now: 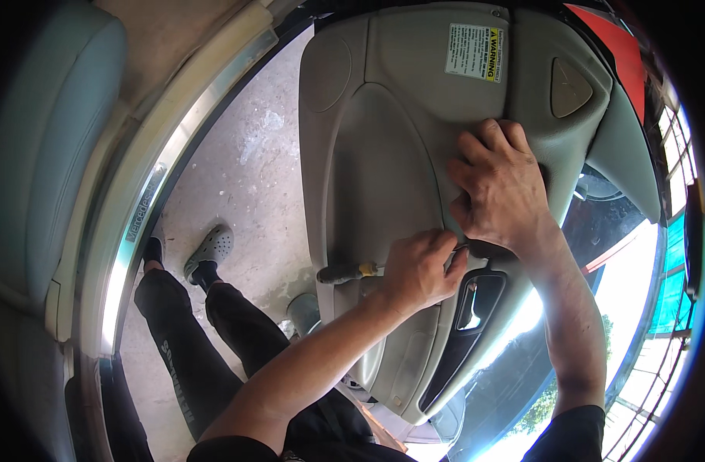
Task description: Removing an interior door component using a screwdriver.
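The grey-brown inner panel of a car door (383, 162) stands open in front of me. My left hand (426, 269) is closed over the thin metal shaft of a screwdriver. That screwdriver (345, 272), with a dark handle and a yellow collar, points left out of my fist; its tip is hidden by my fingers at the panel's armrest. My right hand (508, 189) grips the raised part of the panel just above, fingers bent and thumb tucked in; what lies under the palm is hidden. Below both hands, a chrome inner door handle (471, 304) sits in a black switch trim (447, 354).
A yellow and white label (474, 52) is on the panel's upper part, beside a triangular speaker cover (569, 87). Left of me are the car's door sill (148, 185) and a blue-grey seat (60, 154). My clog-shod foot (212, 250) stands on concrete floor (252, 146).
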Tool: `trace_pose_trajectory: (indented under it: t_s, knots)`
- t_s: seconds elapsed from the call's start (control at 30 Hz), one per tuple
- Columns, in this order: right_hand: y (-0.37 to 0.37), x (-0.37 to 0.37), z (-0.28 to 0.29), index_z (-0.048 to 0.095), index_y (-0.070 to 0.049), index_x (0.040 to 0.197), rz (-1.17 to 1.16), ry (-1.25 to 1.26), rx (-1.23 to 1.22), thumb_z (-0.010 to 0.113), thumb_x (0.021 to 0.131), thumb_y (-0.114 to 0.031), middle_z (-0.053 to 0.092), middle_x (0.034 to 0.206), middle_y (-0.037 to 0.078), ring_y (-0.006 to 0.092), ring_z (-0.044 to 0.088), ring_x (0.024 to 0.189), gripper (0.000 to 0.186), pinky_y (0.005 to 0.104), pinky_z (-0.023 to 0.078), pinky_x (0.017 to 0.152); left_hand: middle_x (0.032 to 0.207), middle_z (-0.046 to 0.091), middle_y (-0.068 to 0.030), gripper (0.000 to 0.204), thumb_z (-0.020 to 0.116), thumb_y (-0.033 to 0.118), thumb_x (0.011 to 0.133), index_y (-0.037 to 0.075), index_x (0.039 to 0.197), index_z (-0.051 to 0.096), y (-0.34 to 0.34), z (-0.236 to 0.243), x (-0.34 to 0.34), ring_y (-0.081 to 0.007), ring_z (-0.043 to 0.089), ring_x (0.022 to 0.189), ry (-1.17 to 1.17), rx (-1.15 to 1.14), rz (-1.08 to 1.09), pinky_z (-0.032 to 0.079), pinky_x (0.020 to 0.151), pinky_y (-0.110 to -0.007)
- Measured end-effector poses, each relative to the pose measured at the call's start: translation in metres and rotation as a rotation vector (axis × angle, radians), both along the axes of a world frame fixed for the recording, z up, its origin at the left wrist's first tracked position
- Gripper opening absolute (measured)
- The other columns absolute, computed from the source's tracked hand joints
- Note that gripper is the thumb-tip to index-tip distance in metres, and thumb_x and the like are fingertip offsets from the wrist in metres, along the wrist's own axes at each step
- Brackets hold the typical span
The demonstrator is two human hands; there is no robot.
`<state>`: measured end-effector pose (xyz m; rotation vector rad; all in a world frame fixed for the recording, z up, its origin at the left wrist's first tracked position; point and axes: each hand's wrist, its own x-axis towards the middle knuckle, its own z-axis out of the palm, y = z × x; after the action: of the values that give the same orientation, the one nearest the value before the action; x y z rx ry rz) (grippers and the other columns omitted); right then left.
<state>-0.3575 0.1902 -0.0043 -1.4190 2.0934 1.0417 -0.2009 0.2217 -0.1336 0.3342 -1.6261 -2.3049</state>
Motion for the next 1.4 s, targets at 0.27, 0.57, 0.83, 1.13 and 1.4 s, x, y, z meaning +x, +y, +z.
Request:
trace_pose_trajectory:
  t_s: [0.27, 0.57, 0.83, 1.13, 1.4]
  knots:
    - [-0.006, 0.001, 0.002, 0.082, -0.014, 0.089, -0.015, -0.020, 0.070, 0.082, 0.070, -0.033, 0.066, 0.106, 0.000, 0.0224, 0.056, 0.119, 0.027, 0.0381, 0.042, 0.108, 0.079, 0.070, -0.0131, 0.017, 0.080, 0.012, 0.091, 0.007, 0.092, 0.064, 0.001, 0.013, 0.007, -0.0355, 0.071, 0.068, -0.095, 0.007, -0.043, 0.057, 0.060, -0.046]
    - [-0.009, 0.000, 0.002, 0.085, -0.016, 0.090, -0.060, -0.028, 0.101, 0.079, 0.073, -0.034, 0.068, 0.106, -0.002, 0.0202, 0.055, 0.121, 0.025, 0.0366, 0.041, 0.108, 0.083, 0.068, -0.0133, 0.015, 0.080, 0.008, 0.090, 0.006, 0.095, 0.066, 0.003, -0.009, 0.002, -0.0351, 0.068, 0.067, 0.120, -0.045, 0.034, 0.056, 0.059, -0.046]
    - [0.010, 0.028, 0.009, 0.084, -0.016, 0.102, 0.027, 0.106, -0.048, 0.075, 0.082, -0.029, 0.066, 0.118, 0.001, 0.0226, 0.055, 0.127, 0.025, 0.0413, 0.039, 0.118, 0.081, 0.065, -0.0118, 0.019, 0.081, 0.011, 0.088, 0.006, 0.096, 0.065, 0.001, -0.013, -0.001, -0.0339, 0.067, 0.068, 0.171, -0.091, 0.033, 0.056, 0.058, -0.046]
    - [0.015, 0.013, 0.017, 0.083, -0.018, 0.094, -0.046, -0.056, -0.014, 0.076, 0.082, -0.033, 0.066, 0.116, -0.001, 0.0203, 0.055, 0.123, 0.021, 0.0393, 0.041, 0.114, 0.081, 0.068, -0.0137, 0.019, 0.080, 0.009, 0.088, 0.006, 0.098, 0.065, -0.008, -0.005, -0.002, -0.0376, 0.069, 0.067, 0.086, -0.069, -0.059, 0.057, 0.060, -0.048]
    - [0.007, 0.000, 0.001, 0.085, -0.018, 0.080, -0.003, -0.099, 0.026, 0.077, 0.071, -0.034, 0.067, 0.104, -0.003, 0.0174, 0.056, 0.114, 0.020, 0.0360, 0.043, 0.100, 0.080, 0.065, -0.0123, 0.017, 0.081, 0.009, 0.089, 0.006, 0.097, 0.065, -0.008, -0.009, -0.004, -0.0352, 0.067, 0.070, 0.162, -0.107, -0.002, 0.055, 0.061, -0.046]
